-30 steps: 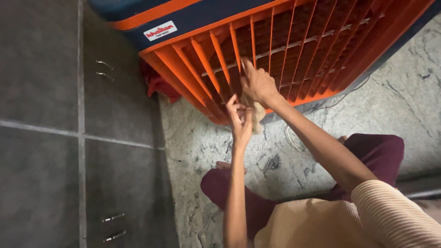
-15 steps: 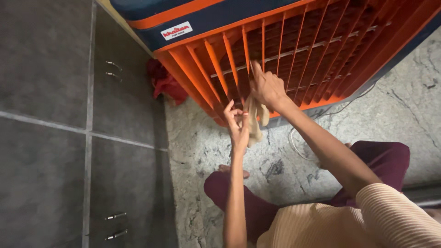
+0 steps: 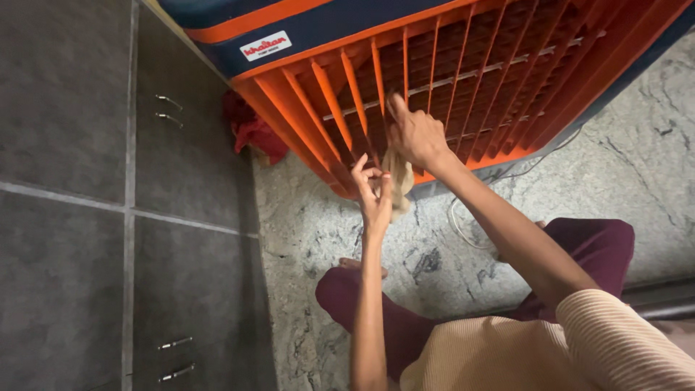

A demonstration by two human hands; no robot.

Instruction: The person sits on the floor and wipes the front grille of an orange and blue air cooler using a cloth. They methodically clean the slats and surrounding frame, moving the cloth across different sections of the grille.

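Hands sit slightly left of where they were: right hand (image 3: 414, 136) and left hand (image 3: 374, 190) both pinch the beige cloth (image 3: 397, 181) against the orange slatted plastic grille (image 3: 463, 80). Upper left, a small white rectangular label with red print (image 3: 266, 45) lies on the dark blue band (image 3: 318, 29).

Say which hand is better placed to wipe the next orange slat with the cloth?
Right, probably. The right hand is already on the orange slats, pressing the cloth; the left hand only pinches its lower end.

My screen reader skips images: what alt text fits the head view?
A seated person's right hand presses a beige cloth against the orange plastic louvred grille of an air cooler, while the left hand pinches the cloth's lower end, above a grey marble floor.
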